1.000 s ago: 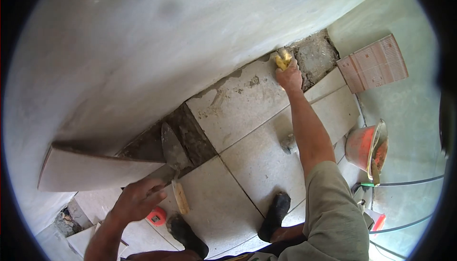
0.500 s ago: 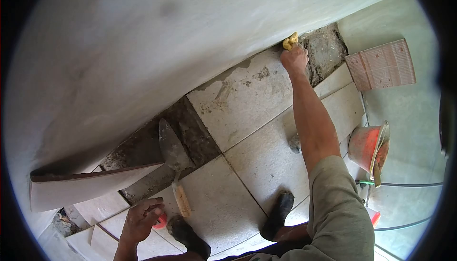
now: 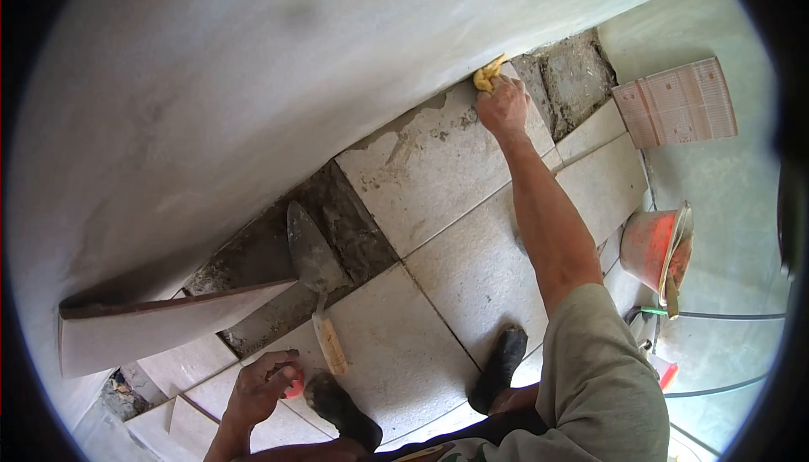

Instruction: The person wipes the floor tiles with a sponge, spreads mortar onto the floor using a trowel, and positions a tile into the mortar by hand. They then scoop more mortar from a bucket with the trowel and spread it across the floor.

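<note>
My right hand (image 3: 504, 108) is closed on a crumpled yellow sponge (image 3: 489, 76), at the wall-side edge of a mortar-smeared tile (image 3: 421, 167). My left hand (image 3: 263, 384) hovers low at the left, fingers loosely curled and apart. A red object (image 3: 294, 383) shows just beside its thumb, partly hidden by the fingers. Close by lies a trowel (image 3: 313, 251), its blade over a dark mortar-filled gap (image 3: 253, 255) and its wooden handle (image 3: 331, 346) on a laid tile. Left of the trowel, a loose tile (image 3: 168, 327) leans on edge.
A patterned tile (image 3: 678, 104) leans at the right wall, near a rough untiled patch (image 3: 577, 78). An orange bucket (image 3: 649, 247) sits at the right with a handled tool in it. Dark hoses (image 3: 725, 316) run along the right. My feet (image 3: 499, 369) stand on the tiles.
My right hand has moved left with the sponge along the tile's edge by the wall, uncovering more of the bare patch. The view has shifted slightly; my left hand stays near the red object.
</note>
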Available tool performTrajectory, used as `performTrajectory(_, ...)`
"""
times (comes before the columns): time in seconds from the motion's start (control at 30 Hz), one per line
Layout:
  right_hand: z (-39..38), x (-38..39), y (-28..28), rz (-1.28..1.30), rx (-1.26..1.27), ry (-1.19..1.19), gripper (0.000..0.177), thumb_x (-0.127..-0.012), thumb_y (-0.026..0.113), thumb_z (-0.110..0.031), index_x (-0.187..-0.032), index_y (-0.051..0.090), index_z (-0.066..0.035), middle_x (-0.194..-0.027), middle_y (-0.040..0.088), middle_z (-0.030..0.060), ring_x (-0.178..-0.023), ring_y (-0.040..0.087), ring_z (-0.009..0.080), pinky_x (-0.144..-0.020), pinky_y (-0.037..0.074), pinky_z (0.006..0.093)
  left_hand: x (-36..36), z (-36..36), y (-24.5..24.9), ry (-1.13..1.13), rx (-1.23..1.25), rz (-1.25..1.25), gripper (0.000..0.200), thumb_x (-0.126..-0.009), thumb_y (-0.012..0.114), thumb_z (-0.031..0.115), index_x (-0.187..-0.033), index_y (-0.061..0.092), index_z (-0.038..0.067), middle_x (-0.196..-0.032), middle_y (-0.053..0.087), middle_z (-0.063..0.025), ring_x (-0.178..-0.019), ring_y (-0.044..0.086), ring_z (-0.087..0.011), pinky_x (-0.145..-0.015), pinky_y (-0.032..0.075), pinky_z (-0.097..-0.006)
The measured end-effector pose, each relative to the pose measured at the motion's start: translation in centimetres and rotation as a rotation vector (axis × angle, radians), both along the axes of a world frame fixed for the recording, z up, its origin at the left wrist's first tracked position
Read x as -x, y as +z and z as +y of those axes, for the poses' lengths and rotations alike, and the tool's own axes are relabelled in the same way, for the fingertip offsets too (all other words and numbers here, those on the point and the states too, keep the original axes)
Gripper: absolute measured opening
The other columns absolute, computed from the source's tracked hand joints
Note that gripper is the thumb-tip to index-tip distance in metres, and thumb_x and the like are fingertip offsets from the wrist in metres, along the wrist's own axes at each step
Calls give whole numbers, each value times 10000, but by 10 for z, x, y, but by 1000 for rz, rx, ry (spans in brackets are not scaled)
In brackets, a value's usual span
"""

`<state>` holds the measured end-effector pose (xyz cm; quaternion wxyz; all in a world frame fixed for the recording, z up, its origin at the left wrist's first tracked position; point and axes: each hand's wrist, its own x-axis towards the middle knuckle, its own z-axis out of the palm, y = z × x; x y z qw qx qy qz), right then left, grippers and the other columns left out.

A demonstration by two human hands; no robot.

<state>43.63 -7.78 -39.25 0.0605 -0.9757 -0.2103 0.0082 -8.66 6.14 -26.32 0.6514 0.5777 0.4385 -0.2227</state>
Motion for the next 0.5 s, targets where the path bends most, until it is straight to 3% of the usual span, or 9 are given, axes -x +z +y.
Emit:
performTrajectory(0.13, 6, 25, -5, -23, -118, 72, 396, -775, 571, -189, -1147, 613, -60, -1239, 578, 77, -1192, 463, 271, -977, 359, 468, 5, -3, 0, -23, -39, -16, 407, -911, 628, 292, -1163, 584, -25, -996, 667, -127, -884, 630, -177, -711, 531, -298)
performTrajectory(0.37, 23, 69, 3, 83, -186, 139, 316, -772, 547, -179, -1051, 626, -53, -1162, 604, 88, -1161, 478, 285, -975, 356, 471, 7, -12, 12, -64, -95, -56, 413, -920, 604, 314, -1175, 585, -11, -1019, 669, -115, -951, 616, -167, -851, 479, -298)
performTrajectory(0.5, 30, 89, 5, 129, -215, 182, 326, -780, 552, -183, -1069, 625, -52, -1169, 600, 88, -1170, 469, 286, -979, 351, 484, 3, -13, 20, -89, -120, -110, 416, -923, 599, 315, -1185, 581, -7, -1043, 663, -124, -951, 617, -168, -844, 482, -297)
